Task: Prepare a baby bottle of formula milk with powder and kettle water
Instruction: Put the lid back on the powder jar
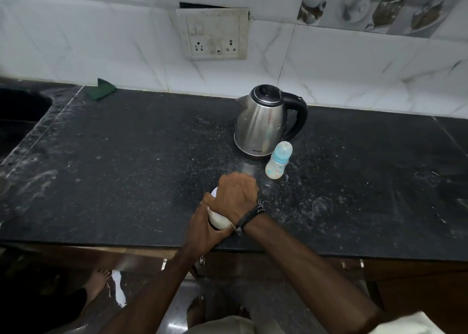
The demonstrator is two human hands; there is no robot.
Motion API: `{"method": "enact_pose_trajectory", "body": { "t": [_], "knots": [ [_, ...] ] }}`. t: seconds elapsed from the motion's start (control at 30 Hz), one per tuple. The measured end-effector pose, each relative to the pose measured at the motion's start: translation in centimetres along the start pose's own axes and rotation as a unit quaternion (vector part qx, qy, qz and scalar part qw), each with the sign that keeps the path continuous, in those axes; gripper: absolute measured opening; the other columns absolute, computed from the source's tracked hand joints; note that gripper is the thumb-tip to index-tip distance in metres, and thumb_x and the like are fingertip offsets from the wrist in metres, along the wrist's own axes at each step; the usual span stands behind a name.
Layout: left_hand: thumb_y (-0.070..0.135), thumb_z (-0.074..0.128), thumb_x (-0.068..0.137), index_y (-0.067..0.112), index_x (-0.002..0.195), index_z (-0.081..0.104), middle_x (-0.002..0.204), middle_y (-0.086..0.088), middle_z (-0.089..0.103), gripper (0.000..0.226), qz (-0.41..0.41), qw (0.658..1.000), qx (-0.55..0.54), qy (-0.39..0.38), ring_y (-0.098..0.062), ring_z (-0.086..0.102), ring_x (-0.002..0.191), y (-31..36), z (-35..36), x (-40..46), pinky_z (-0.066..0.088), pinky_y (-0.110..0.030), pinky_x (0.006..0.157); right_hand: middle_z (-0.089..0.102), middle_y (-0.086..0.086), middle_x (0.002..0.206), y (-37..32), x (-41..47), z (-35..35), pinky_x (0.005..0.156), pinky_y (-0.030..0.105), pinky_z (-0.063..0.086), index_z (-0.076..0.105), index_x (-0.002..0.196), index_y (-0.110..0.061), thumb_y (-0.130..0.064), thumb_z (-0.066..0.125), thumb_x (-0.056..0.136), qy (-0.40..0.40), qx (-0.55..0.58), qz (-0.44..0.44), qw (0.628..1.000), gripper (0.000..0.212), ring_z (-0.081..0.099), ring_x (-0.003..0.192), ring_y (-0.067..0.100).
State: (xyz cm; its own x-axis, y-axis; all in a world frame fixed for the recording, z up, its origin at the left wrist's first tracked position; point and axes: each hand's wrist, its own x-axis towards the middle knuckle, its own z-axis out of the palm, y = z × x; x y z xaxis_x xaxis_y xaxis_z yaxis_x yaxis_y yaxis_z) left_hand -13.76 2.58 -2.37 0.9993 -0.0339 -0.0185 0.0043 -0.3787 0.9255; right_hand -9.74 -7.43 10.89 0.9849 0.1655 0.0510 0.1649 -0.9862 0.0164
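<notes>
A white powder container stands near the front edge of the black counter. My left hand wraps around its side. My right hand covers its top, gripping what seems to be the lid, which is hidden under the palm. A steel kettle with a black handle stands further back. Next to it, to the right and in front, a small baby bottle with a pale blue collar and clear cap stands upright, with some whitish content at the bottom.
A green cloth lies at the back left by the tiled wall. A socket panel is on the wall. A dark sink is at the far left. White powder traces dust the counter. Bare feet show below.
</notes>
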Motion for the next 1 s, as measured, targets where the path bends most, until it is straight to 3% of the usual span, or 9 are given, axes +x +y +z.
{"method": "enact_pose_trajectory", "body": {
  "t": [0.13, 0.2, 0.27, 0.37, 0.5, 0.63, 0.7, 0.8, 1.0],
  "knots": [
    [0.054, 0.081, 0.057, 0.048, 0.134, 0.04, 0.122, 0.032, 0.057, 0.088, 0.01, 1.0, 0.004, 0.009, 0.017, 0.054, 0.113, -0.1, 0.0, -0.2, 0.042, -0.006, 0.09, 0.071, 0.011, 0.097, -0.2, 0.1, 0.1, 0.066, 0.033, 0.038, 0.072, 0.094, -0.01, -0.055, 0.056, 0.086, -0.013, 0.024, 0.042, 0.999, 0.049, 0.068, 0.093, 0.03],
    [0.057, 0.08, 0.056, 0.05, 0.134, 0.037, 0.121, 0.037, 0.052, 0.089, 0.013, 1.0, 0.014, 0.01, 0.022, 0.051, 0.111, -0.2, -0.1, -0.2, 0.04, -0.004, 0.089, 0.071, 0.011, 0.097, -0.2, 0.0, 0.2, 0.066, 0.032, 0.037, 0.072, 0.094, -0.009, -0.055, 0.056, 0.087, -0.009, 0.033, 0.053, 0.998, 0.049, 0.068, 0.093, 0.03],
    [0.059, 0.079, 0.055, 0.049, 0.133, 0.037, 0.123, 0.036, 0.051, 0.09, 0.01, 1.0, 0.016, 0.01, 0.022, 0.05, 0.111, -0.4, 0.0, -0.2, 0.041, -0.01, 0.092, 0.071, 0.012, 0.098, -0.2, -0.3, 0.3, 0.066, 0.033, 0.037, 0.072, 0.093, -0.009, -0.056, 0.056, 0.088, 0.001, 0.04, 0.044, 0.998, 0.05, 0.068, 0.093, 0.031],
    [0.064, 0.081, 0.051, 0.04, 0.141, 0.04, 0.133, 0.021, 0.057, 0.101, 0.006, 1.0, 0.016, 0.011, 0.007, 0.054, 0.121, -0.8, 0.3, 0.0, 0.047, -0.024, 0.101, 0.071, 0.015, 0.098, 0.7, -0.7, 0.4, 0.066, 0.034, 0.037, 0.07, 0.093, -0.008, -0.063, 0.052, 0.09, 0.02, 0.059, 0.013, 0.998, 0.058, 0.067, 0.093, 0.033],
    [0.072, 0.085, 0.048, 0.04, 0.14, 0.043, 0.135, 0.022, 0.057, 0.106, 0.003, 0.999, 0.03, 0.026, 0.007, 0.053, 0.123, -0.7, 0.3, 0.3, 0.044, -0.013, 0.099, 0.07, 0.021, 0.101, 3.2, -0.9, 0.7, 0.071, 0.039, 0.044, 0.067, 0.091, -0.005, -0.063, 0.039, 0.096, 0.005, 0.148, 0.057, 0.987, 0.064, 0.065, 0.096, 0.041],
    [0.069, 0.085, 0.049, 0.027, 0.14, 0.042, 0.138, 0.005, 0.059, 0.11, 0.006, 0.998, 0.059, 0.028, -0.015, 0.056, 0.125, 0.2, 0.3, 2.4, 0.05, -0.039, 0.099, 0.069, 0.024, 0.104, 5.7, -0.9, 2.3, 0.081, 0.044, 0.048, 0.066, 0.094, -0.002, -0.048, 0.032, 0.102, -0.013, 0.227, 0.151, 0.962, 0.058, 0.063, 0.099, 0.044],
    [0.068, 0.085, 0.05, 0.029, 0.142, 0.038, 0.14, 0.005, 0.057, 0.11, 0.005, 0.998, 0.057, 0.027, -0.017, 0.053, 0.128, 0.8, 0.4, 3.8, 0.048, -0.041, 0.102, 0.069, 0.025, 0.104, 6.8, -1.2, 3.5, 0.08, 0.044, 0.049, 0.066, 0.095, -0.001, -0.037, 0.041, 0.101, -0.014, 0.204, 0.171, 0.964, 0.044, 0.064, 0.099, 0.044],
    [0.058, 0.089, 0.056, 0.029, 0.144, 0.035, 0.143, 0.003, 0.053, 0.107, 0.007, 0.998, 0.056, 0.016, -0.021, 0.049, 0.132, 1.3, 0.9, 6.0, 0.042, -0.049, 0.108, 0.069, 0.019, 0.108, 7.8, -1.8, 5.4, 0.08, 0.042, 0.054, 0.066, 0.1, -0.006, -0.027, 0.059, 0.093, -0.086, 0.119, 0.144, 0.979, 0.023, 0.066, 0.1, 0.037],
    [0.051, 0.087, 0.064, 0.022, 0.146, 0.033, 0.144, -0.001, 0.048, 0.102, 0.027, 0.997, 0.066, -0.011, -0.023, 0.045, 0.133, 2.1, 2.0, 9.9, 0.037, -0.053, 0.111, 0.068, 0.018, 0.113, 7.6, -2.0, 7.7, 0.085, 0.042, 0.053, 0.067, 0.109, -0.008, -0.031, 0.059, 0.096, -0.119, 0.066, 0.076, 0.988, 0.028, 0.065, 0.107, 0.036]
  ]
}}
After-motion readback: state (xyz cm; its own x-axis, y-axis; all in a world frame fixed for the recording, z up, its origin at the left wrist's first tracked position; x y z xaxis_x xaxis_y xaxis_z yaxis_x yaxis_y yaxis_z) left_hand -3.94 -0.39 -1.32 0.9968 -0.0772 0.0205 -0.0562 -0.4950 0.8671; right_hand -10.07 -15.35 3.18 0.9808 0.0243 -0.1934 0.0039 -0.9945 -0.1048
